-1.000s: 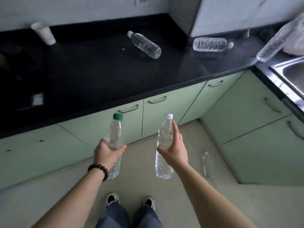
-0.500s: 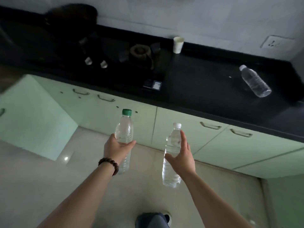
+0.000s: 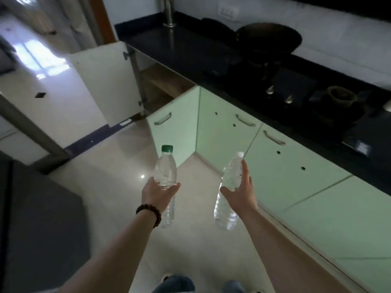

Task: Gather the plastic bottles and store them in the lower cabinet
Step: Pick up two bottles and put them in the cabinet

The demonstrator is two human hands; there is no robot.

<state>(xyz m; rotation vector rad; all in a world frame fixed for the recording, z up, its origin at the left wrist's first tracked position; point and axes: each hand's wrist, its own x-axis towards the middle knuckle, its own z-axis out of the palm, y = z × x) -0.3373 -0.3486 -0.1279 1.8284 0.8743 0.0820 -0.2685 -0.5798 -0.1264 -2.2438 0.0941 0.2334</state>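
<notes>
1. Left hand (image 3: 159, 194): arm outstretched, fingers wrapped round the middle of the green-cap bottle (image 3: 166, 176), held upright above the floor (image 3: 118, 187).
2. Right hand (image 3: 240, 192): arm outstretched, thumb and fingers clasping the white-cap bottle (image 3: 229, 187), tilted slightly right.
3. Hidden: both hands cover the bottles' midsections; feet cut off at the bottom edge; items on the dark table (image 3: 190, 51) are hard to make out.
4. Room: lower cabinet (image 3: 160, 83) at the far left end, door (image 3: 105, 81) swung open; bare floor lies between it and the hands.
</notes>
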